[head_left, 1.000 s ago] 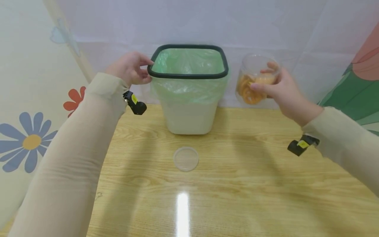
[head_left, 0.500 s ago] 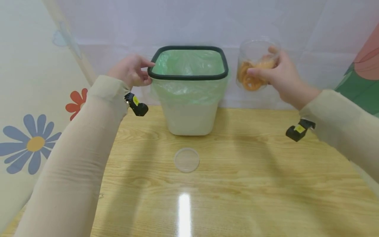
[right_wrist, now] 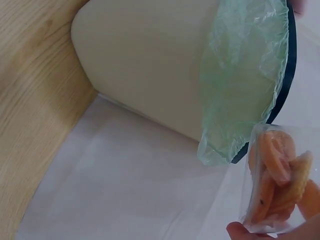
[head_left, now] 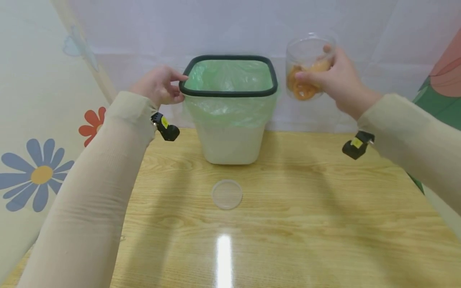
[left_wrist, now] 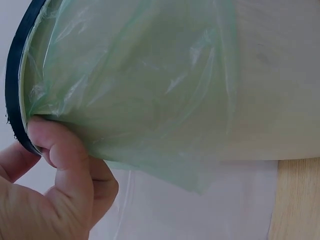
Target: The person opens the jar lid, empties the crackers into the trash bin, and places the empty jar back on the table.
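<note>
Near the table's (head_left: 288, 232) far edge, left hand (head_left: 158, 86) pinches the bin (head_left: 232, 140) rim; right hand (head_left: 340, 80) grips the jar (head_left: 304, 60) upright, right of the bin.

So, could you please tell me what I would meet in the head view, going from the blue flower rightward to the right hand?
Blue flower, red flower, left hand, white trash bin, clear plastic jar, right hand.
</note>
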A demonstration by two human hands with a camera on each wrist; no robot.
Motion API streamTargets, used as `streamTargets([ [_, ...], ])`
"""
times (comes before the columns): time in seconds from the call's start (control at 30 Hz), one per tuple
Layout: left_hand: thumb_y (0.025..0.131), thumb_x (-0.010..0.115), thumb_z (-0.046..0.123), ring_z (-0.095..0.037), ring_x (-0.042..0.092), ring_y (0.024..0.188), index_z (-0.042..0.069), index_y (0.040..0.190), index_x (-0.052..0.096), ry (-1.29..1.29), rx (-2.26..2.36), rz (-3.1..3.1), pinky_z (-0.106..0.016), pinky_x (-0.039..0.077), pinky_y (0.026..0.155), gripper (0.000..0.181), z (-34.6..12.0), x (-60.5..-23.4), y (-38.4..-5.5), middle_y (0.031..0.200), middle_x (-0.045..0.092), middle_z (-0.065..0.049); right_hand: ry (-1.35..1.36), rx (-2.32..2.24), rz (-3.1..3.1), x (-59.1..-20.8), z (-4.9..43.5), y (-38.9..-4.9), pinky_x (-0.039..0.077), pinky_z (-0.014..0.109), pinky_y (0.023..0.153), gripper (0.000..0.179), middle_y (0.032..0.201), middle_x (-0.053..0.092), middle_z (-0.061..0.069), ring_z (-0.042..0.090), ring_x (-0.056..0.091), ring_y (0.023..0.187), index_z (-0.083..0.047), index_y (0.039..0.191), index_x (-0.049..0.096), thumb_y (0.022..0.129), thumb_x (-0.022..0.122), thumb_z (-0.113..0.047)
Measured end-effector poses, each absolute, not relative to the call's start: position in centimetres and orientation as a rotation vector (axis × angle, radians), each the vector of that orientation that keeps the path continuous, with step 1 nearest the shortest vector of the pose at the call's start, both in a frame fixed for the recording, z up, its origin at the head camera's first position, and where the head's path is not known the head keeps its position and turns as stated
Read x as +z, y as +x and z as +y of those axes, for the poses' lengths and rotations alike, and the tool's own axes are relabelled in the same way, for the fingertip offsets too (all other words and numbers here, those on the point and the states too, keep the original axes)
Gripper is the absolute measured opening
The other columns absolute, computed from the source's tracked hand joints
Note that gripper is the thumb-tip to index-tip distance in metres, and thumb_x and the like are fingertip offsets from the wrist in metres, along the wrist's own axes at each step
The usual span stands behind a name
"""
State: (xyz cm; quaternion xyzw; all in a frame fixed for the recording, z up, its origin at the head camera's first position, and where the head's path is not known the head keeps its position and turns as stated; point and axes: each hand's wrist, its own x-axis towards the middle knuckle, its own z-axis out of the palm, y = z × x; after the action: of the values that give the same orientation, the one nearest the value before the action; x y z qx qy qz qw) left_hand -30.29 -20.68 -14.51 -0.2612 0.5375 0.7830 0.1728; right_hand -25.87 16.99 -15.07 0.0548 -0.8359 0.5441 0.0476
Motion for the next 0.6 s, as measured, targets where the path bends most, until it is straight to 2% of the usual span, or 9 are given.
streamTargets([
  [0.3, 0.103, 0.055, 0.011, -0.011, 0.052, 0.09, 0.034, 0.146, 0.037, -0.743, 2.21, 1.536, -0.026, 0.045, 0.058, 0.052, -20.8, -14.4, -30.3, 0.123, 0.045, -0.003, 0.146, 1.664, -2.535, -14.2, 16.2, -26.5, 0.047, 0.027, 0.105, 0.105, 0.156, 0.033, 0.007, 0.02, 0.046, 0.132, -0.021, 0.162, 0.008, 0.086, 0.081, -0.022],
  [0.6, 0.102, 0.057, 0.012, -0.01, 0.051, 0.092, 0.027, 0.138, 0.046, -0.721, 2.194, 1.61, -0.026, 0.047, 0.058, 0.041, -20.8, -14.4, -29.9, 0.115, 0.047, -0.004, 0.181, 1.542, -2.576, -13.3, 15.5, -27.8, 0.046, 0.03, 0.107, 0.108, 0.161, 0.025, 0.006, 0.024, 0.04, 0.14, -0.024, 0.162, 0.007, 0.084, 0.083, -0.025],
])
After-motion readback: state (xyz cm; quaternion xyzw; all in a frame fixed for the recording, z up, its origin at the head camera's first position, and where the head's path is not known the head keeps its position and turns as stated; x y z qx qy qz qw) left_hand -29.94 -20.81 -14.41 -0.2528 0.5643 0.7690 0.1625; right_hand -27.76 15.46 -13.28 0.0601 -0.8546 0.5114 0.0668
